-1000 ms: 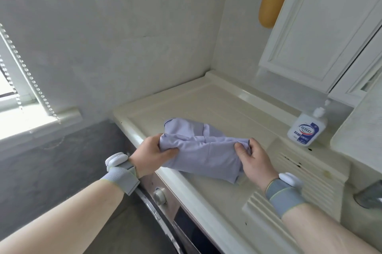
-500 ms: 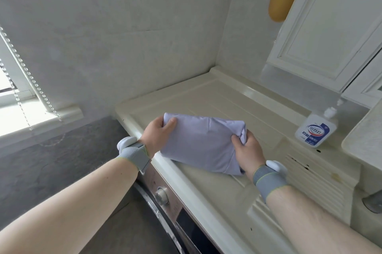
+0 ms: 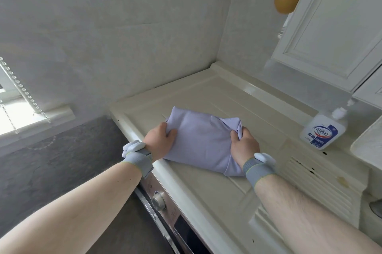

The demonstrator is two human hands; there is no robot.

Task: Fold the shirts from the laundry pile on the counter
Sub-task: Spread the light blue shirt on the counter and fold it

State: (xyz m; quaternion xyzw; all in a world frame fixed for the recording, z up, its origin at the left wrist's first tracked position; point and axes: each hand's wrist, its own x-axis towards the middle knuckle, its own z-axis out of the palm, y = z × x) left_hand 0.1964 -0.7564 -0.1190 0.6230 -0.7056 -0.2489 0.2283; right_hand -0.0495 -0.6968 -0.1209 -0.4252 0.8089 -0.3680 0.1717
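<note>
Shirt (image 3: pixel 203 142) lies folded on counter (image 3: pixel 208 198), well left of soap bottle (image 3: pixel 322 130). Left hand (image 3: pixel 158 143) and right hand (image 3: pixel 244 147) pinch its side edges, fingers curled. Best to set it flat, press creases out, then let go

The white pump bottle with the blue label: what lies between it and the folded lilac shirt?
Only bare cream counter separates the white pump bottle from the folded lilac shirt, seen from the head view.
</note>
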